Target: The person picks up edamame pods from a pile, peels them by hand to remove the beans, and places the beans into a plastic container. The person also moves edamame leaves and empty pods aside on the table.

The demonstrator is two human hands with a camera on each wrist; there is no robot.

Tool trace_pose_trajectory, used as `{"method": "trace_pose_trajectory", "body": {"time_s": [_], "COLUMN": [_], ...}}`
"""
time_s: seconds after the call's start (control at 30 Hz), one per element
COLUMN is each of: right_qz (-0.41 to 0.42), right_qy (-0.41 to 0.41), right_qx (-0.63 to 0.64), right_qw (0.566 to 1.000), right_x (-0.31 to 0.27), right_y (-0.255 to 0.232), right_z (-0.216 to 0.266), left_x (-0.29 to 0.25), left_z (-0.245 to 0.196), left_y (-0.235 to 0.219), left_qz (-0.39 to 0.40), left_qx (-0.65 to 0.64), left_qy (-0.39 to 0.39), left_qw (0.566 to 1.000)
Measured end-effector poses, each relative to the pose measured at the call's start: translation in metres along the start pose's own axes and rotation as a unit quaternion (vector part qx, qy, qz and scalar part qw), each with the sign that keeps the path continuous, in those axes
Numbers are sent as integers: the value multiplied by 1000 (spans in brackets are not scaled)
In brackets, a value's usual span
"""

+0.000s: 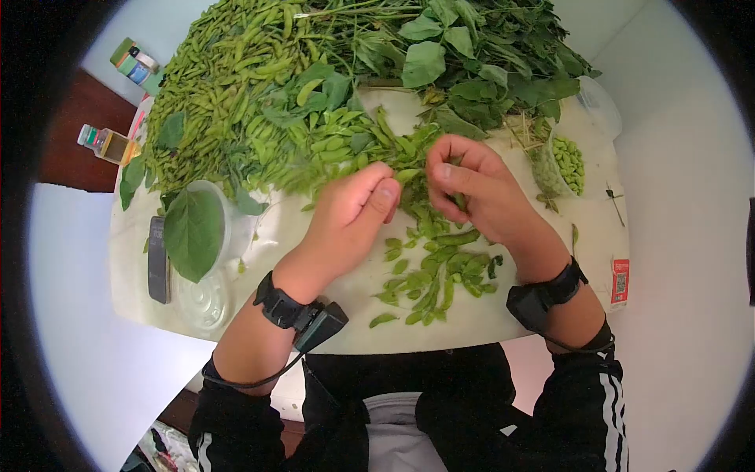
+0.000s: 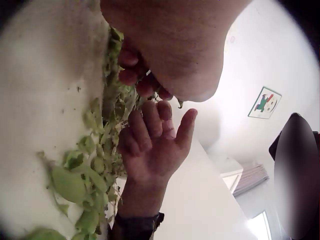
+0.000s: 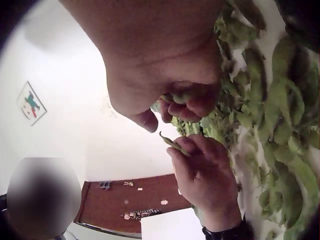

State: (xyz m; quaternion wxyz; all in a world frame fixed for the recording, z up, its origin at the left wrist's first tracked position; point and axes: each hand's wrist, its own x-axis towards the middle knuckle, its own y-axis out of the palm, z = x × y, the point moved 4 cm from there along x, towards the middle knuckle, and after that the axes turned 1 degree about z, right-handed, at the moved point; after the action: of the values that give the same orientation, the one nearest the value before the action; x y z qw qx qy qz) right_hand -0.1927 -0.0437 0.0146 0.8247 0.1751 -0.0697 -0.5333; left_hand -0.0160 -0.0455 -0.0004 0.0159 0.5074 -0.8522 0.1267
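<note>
My left hand (image 1: 355, 211) pinches a green soybean pod (image 3: 174, 145) between thumb and forefinger, its thin tip sticking up in the right wrist view. Close beside it, my right hand (image 1: 486, 189) has its fingers curled inward, the thumb apart from them. Something green (image 3: 180, 96), like a pod or beans, shows within those curled fingers, largely hidden by the hand. Beneath both hands, loose pods and emptied-looking hulls (image 1: 440, 275) lie scattered on the white table (image 1: 346, 315). A large heap of pods (image 1: 236, 86) spreads behind the left hand.
Leafy stalks (image 1: 487, 71) pile at the back right. A clear tub of shelled beans (image 1: 568, 165) stands at right. On the left are a white container (image 1: 228, 228) under a big leaf (image 1: 193, 232), a phone (image 1: 159, 259), a clear lid (image 1: 203, 303) and a bottle (image 1: 106, 144).
</note>
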Motion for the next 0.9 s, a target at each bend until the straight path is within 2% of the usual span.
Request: {"method": "trace_pose_trajectory", "body": {"time_s": [0.07, 0.13, 0.17, 0.27, 0.3, 0.37, 0.43, 0.47, 0.5, 0.53, 0.57, 0.6, 0.63, 0.67, 0.7, 0.73, 0.77, 0.8, 0.87, 0.9], "right_qz": [6, 27, 48, 91, 91, 41, 57, 75, 74, 78, 82, 82, 86, 88, 89, 94, 98, 99, 90, 92], "right_qy": [51, 37, 20, 39, 39, 29, 34, 41, 42, 19, -6, -5, -102, -196, -193, -234, -277, -278, -291, -289], "right_qx": [-213, -260, -303, -281, -281, -212, -205, -198, -198, -260, -322, -322, -451, -567, -566, -569, -572, -573, -637, -637], "right_qw": [976, 965, 951, 955, 955, 976, 976, 976, 977, 962, 943, 943, 882, 796, 797, 783, 766, 765, 708, 709], "right_x": [-3, -5, -6, -8, -8, -7, -7, -7, -8, -8, -8, -7, -7, -9, -9, -9, -10, -10, -14, -16], "right_y": [3, 9, 13, 12, 14, 15, 14, 14, 13, 13, 12, 11, 14, 18, 16, 17, 18, 20, 28, 31], "right_z": [1, 2, 2, -3, -3, -1, -1, -2, -2, 0, 2, 2, 7, 10, 8, 8, 10, 13, 20, 20], "left_x": [0, -1, -1, 0, 0, 0, 1, 0, 0, 0, 0, 0, -1, -2, -3, -4, -4, -4, -5, -6], "left_z": [-7, -14, -14, -15, -14, -12, -11, -11, -8, -5, -4, 0, 4, 5, 7, 8, 7, 7, 6, 8], "left_y": [-1, 4, 4, 7, 6, 7, 6, 6, 7, 6, 6, 6, 8, 7, 9, 11, 10, 11, 11, 11], "left_qz": [14, 43, 41, 72, 66, 62, 47, 48, 47, 46, 46, 64, 82, 82, 109, 135, 135, 150, 165, 181], "left_qx": [40, 140, 138, 193, 185, 178, 178, 178, 142, 107, 107, 42, -23, -25, -98, -169, -168, -216, -265, -303], "left_qy": [-15, 53, 52, 85, 84, 86, 92, 92, 58, 25, 25, 5, -16, -18, -69, -118, -117, -134, -154, -189], "left_qw": [999, 988, 988, 975, 977, 978, 979, 979, 987, 993, 993, 997, 996, 996, 987, 969, 969, 955, 937, 916]}}
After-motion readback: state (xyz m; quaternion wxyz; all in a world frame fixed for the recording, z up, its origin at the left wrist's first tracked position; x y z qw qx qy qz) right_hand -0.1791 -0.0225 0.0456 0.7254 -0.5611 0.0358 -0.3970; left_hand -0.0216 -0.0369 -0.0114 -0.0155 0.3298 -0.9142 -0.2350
